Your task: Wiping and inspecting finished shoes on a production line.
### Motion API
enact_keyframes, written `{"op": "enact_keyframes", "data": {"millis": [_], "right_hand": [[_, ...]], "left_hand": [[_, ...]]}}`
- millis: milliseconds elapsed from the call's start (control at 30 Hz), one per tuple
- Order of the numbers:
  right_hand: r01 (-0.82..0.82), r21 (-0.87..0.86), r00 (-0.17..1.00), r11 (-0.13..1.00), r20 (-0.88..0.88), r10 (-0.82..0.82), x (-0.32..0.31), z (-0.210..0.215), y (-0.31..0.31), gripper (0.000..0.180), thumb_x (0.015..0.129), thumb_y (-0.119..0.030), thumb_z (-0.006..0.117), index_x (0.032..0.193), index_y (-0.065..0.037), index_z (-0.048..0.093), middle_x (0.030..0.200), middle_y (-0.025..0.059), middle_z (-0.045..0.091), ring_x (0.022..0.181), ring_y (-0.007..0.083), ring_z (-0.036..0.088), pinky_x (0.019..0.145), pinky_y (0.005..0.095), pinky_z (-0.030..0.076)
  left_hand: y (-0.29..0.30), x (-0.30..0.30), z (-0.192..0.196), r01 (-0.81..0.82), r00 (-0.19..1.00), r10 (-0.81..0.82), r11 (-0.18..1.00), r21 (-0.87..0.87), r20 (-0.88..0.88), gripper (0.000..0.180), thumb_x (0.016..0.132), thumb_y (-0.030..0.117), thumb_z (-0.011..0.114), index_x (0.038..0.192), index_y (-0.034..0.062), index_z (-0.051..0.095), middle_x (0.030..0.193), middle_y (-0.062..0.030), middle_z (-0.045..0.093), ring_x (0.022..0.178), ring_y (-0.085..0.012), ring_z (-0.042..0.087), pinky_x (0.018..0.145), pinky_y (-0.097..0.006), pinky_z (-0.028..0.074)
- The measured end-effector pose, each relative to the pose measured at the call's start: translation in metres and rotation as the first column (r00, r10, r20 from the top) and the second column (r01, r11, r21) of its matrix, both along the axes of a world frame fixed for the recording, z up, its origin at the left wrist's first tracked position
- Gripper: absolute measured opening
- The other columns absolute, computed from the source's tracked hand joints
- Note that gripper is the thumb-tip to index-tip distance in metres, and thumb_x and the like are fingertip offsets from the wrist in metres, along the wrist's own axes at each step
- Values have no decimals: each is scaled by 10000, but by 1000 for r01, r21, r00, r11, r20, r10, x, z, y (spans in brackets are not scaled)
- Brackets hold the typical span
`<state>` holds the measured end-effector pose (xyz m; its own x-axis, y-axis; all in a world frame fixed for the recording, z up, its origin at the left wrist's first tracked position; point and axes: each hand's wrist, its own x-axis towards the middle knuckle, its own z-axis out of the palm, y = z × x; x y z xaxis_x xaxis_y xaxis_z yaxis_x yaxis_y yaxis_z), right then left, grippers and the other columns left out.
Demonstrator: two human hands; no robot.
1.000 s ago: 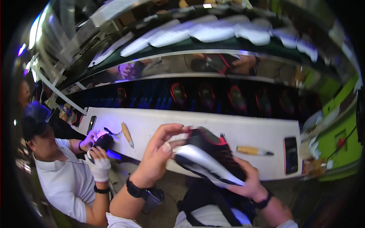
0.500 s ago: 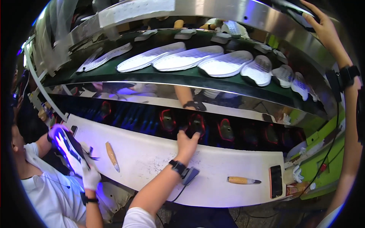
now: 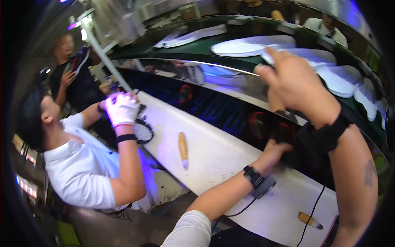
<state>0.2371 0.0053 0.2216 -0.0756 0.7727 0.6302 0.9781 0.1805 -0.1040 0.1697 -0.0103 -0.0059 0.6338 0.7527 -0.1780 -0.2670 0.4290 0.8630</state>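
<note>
Now right hand (image 3: 294, 80) at white soles (image 3: 251, 45).

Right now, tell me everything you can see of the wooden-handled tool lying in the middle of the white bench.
The tool is short, with a tan, rounded handle that looks like wood and a small pale tip, seemingly metal, at its near end. It lies flat on the white bench, lengthwise across it, tip pointing toward the near edge. Nothing touches it; the left hand is off to its right, at the bench's far edge.
</note>
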Motion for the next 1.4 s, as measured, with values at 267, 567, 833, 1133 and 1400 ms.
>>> {"op": "enact_keyframes", "data": {"millis": [267, 567, 833, 1133, 1400], "right_hand": [[156, -67, 967, 985, -193, -166, -15, 18, 23, 295, 839, -333, 639, 807, -73, 774, 951, 188, 721, 848, 396, 688, 776, 462, 547], [-331, 533, 874, 779, -139, 467, -11, 4, -198, 307, 1052, -271, 495, 1077, 6, 625, 957, 172, 685, 810, 299, 657, 812, 399, 523], [494, 196, 678, 847, -697, -234, -20, -80, -419, 514, 1049, -457, 509, 1097, 45, 606, 1020, 213, 667, 872, 270, 650, 853, 419, 553], [135, 14, 282, 991, -959, -25, -50, -113, -442, 709, 836, -761, 607, 799, -64, 485, 841, 161, 719, 738, 192, 679, 686, 329, 540], [3, 29, 367, 1000, -930, 25, -55, -104, -435, 487, 915, -452, 734, 784, 7, 640, 1263, 244, 607, 1134, 261, 626, 938, 358, 484]], "left_hand": [[-60, -123, -5, 248, 895, 240, 434, 866, -377, 262, 933, 294, 633, 910, 33, 654, 889, -155, 638, 868, -386, 593, 797, -450, 490], [-136, -151, -5, -104, 855, 515, 284, 953, -60, 465, 901, 312, 671, 1294, 74, 598, 1404, -208, 515, 1245, -400, 504, 1067, -518, 391], [-195, -162, -28, 348, 937, 130, -268, 899, -324, 747, 664, 372, 833, 1332, 144, 586, 1515, -117, 462, 1356, -366, 442, 1144, -725, 175], [-174, -117, 104, -140, 988, 92, 244, 959, 121, 518, 766, 478, 790, 1035, 54, 665, 975, -108, 697, 943, -315, 650, 1057, -554, 384], [-237, -108, 106, 162, 987, -35, 110, 981, -159, 600, 756, 439, 817, 1127, 8, 627, 1109, -154, 668, 1026, -321, 631, 1011, -498, 449]]}}
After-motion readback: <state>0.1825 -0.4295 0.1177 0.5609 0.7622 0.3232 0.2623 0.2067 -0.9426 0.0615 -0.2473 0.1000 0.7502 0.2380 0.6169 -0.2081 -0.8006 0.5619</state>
